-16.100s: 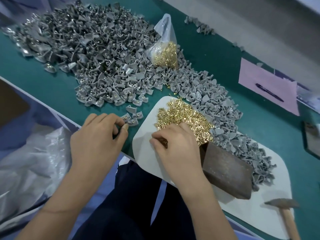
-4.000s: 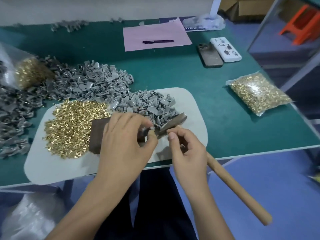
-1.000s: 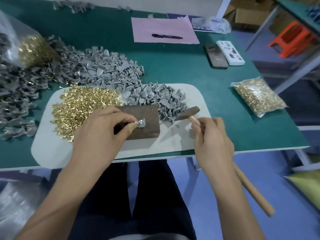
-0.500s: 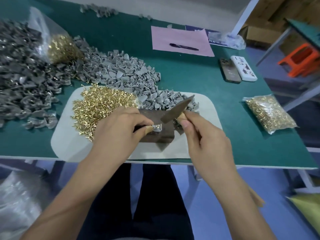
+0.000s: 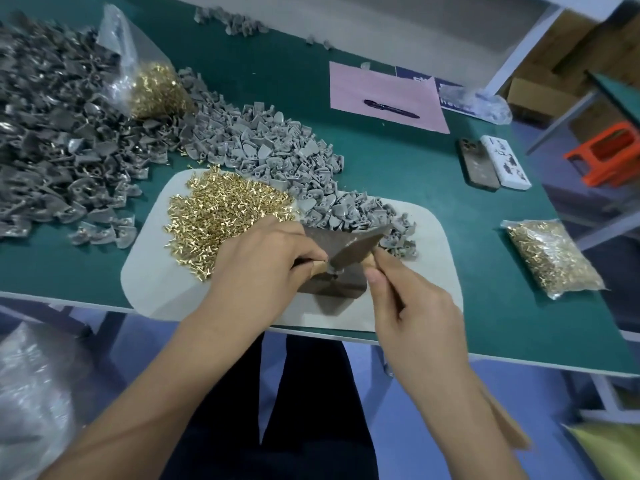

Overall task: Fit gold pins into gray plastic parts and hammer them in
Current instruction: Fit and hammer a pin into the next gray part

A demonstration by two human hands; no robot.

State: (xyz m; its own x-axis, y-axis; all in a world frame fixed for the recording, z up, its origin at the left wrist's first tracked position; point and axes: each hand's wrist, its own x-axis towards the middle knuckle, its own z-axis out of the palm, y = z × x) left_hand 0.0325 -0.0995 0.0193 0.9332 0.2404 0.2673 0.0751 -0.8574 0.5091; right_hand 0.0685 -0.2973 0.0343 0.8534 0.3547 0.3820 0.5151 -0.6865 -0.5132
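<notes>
Far left on the green table (image 5: 398,168), big heap of dark gray parts (image 5: 59,133), with an open clear bag of gold pins (image 5: 152,86) lying on it. Next right, lighter gray plastic parts (image 5: 277,157) spill down onto a pale mat (image 5: 149,271) that overhangs the near table edge. Loose gold pins (image 5: 221,216) piled on the mat's left half, touching the gray spill. Left hand (image 5: 256,268) sits over the pin pile's near edge, fingers curled, thumb and forefinger pinching a small gray part (image 5: 334,270) down on a brown block (image 5: 332,282) at mat center; part mostly hidden, pin in it can't be made out. Hammer (image 5: 353,245) head is down on that part, tilted, blurred. Right hand (image 5: 415,313) grips the hammer's wooden handle close under the head, fingers wrapped, thumb along the top; handle end pokes out past the forearm lower right. Farther back, pink sheet (image 5: 384,95) with a dark pen (image 5: 391,109) on it. Right of that, dark phone (image 5: 478,164) and white phone (image 5: 505,161) side by side, touching. Far right near the table edge, sealed bag of pins (image 5: 550,258), well apart from the mat. Off the table, orange stool (image 5: 609,154) on the floor.
</notes>
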